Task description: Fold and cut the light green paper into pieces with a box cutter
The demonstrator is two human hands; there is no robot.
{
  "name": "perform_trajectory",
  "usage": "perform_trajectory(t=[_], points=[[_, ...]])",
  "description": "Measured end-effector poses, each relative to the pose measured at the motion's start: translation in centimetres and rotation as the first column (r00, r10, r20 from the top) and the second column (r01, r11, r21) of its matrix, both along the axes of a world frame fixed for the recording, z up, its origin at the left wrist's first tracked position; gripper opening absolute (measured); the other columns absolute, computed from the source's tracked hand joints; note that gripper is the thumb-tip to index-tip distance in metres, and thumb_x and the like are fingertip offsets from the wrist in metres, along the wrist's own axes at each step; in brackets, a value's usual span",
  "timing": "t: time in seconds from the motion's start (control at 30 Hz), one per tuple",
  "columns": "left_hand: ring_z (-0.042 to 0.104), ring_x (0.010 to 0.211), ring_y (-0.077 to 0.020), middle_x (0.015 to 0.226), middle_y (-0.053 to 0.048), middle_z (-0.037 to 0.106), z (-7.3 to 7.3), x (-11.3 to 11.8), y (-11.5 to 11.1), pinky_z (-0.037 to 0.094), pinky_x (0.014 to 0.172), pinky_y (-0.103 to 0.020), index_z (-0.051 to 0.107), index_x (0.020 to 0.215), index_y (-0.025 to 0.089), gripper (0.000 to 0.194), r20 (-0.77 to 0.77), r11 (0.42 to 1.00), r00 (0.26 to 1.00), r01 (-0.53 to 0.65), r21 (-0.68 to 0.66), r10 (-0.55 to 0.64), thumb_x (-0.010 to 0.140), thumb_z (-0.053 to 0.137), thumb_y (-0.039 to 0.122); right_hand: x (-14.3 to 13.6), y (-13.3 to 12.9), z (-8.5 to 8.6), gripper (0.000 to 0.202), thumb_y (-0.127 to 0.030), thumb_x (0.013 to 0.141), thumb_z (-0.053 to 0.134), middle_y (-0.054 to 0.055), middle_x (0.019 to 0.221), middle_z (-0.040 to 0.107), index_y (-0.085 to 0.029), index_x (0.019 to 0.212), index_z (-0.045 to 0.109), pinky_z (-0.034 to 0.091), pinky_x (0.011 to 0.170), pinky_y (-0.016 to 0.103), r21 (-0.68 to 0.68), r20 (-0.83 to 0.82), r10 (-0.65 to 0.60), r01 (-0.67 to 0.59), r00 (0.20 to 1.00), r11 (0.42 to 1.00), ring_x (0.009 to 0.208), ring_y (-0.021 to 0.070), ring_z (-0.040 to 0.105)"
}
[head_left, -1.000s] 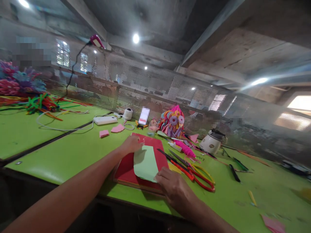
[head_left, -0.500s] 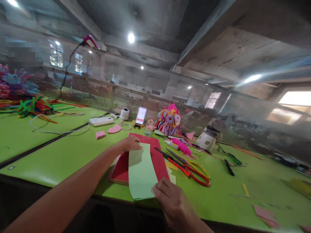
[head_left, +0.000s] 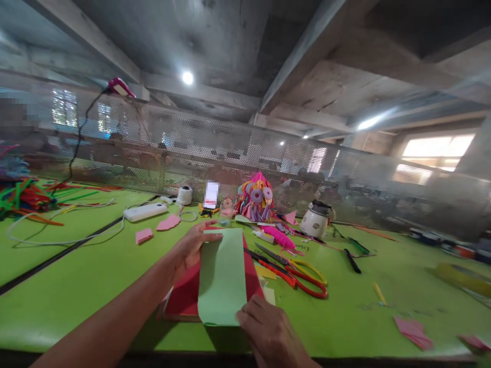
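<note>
A strip of light green paper [head_left: 222,278] lies lengthwise over a red book or board [head_left: 183,296], its near end curling past the red edge. My left hand [head_left: 197,243] pinches the paper's far left corner between thumb and fingers. At the near right corner, my right hand [head_left: 266,324] grips the sheet with curled fingers. Just right of the red board rest two pairs of scissors, one with red handles [head_left: 314,289] and one with yellow handles [head_left: 309,268]. Yellow paper pieces [head_left: 266,272] stick out beside the board.
On the green table [head_left: 95,286] are a white power strip [head_left: 146,211], pink paper scraps [head_left: 143,235], a propped phone [head_left: 210,195], a colourful tasselled bundle [head_left: 256,197], magenta yarn [head_left: 279,237], a white pot [head_left: 315,220] and a black-handled tool [head_left: 352,261]. A perforated metal screen [head_left: 184,128] stands behind.
The view has tilted and shifted, so the table items sit further left. The green paper looks straighter and flatter over the red board. Both hands keep hold of it.
</note>
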State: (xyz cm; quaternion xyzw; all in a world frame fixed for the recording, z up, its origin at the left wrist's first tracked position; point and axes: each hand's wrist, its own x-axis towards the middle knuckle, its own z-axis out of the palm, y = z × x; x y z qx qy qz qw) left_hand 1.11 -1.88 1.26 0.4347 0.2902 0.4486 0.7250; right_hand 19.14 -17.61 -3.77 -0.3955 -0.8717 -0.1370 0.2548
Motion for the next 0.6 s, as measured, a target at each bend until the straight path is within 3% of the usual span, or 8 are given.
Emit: perform_trajectory(t=[0.17, 0.3, 0.43, 0.6], points=[[0.067, 0.065, -0.0224, 0.073, -0.01, 0.071, -1.2, 0.5, -0.2, 0.055, 0.066, -0.034, 0.066, 0.088, 0.009, 0.032, -0.048, 0.977, 0.987, 0.146, -0.155, -0.155, 0.06, 0.076, 0.018, 0.1, -0.1, -0.4, 0.017, -0.005, 0.081, 0.044, 0.005, 0.073, 0.058, -0.016, 0.086, 0.055, 0.032, 0.056, 0.028, 0.04, 0.025, -0.015, 0.014, 1.0, 0.999, 0.068, 0.0169, 0.047], [0.065, 0.056, -0.0221, 0.062, -0.012, 0.069, -2.3, 0.7, 0.2, 0.055, 0.059, -0.034, 0.065, 0.07, 0.007, 0.016, -0.178, 0.972, 0.974, 0.102, -0.214, -0.142, 0.059, 0.075, 0.014, 0.0, -0.2, -0.5, 0.015, -0.007, 0.083, 0.045, 0.005, 0.074, 0.058, -0.017, 0.087, 0.055, 0.033, 0.057, 0.027, 0.07, 0.027, -0.02, 0.018, 0.999, 0.997, 0.07, 0.0172, 0.048], [0.061, 0.048, -0.0184, 0.056, -0.009, 0.067, -2.6, 1.0, 0.3, 0.053, 0.053, -0.031, 0.064, 0.067, 0.009, 0.01, -0.183, 0.978, 0.978, 0.062, -0.199, -0.1, 0.064, 0.072, 0.014, -0.2, -0.3, -0.5, 0.014, -0.009, 0.085, 0.044, 0.005, 0.073, 0.057, -0.017, 0.088, 0.055, 0.033, 0.056, 0.027, 0.086, 0.03, -0.032, 0.03, 0.999, 0.996, 0.069, 0.0176, 0.048], [0.065, 0.056, -0.0201, 0.061, -0.006, 0.068, -2.6, 1.4, 0.1, 0.055, 0.06, -0.033, 0.064, 0.076, 0.011, 0.012, -0.123, 0.986, 0.99, 0.047, -0.158, -0.067, 0.068, 0.07, 0.017, -0.4, -0.1, -1.0, 0.016, -0.006, 0.084, 0.044, 0.005, 0.071, 0.058, -0.015, 0.089, 0.056, 0.036, 0.056, 0.028, 0.145, 0.047, -0.015, 0.008, 0.999, 0.989, 0.068, 0.018, 0.048]])
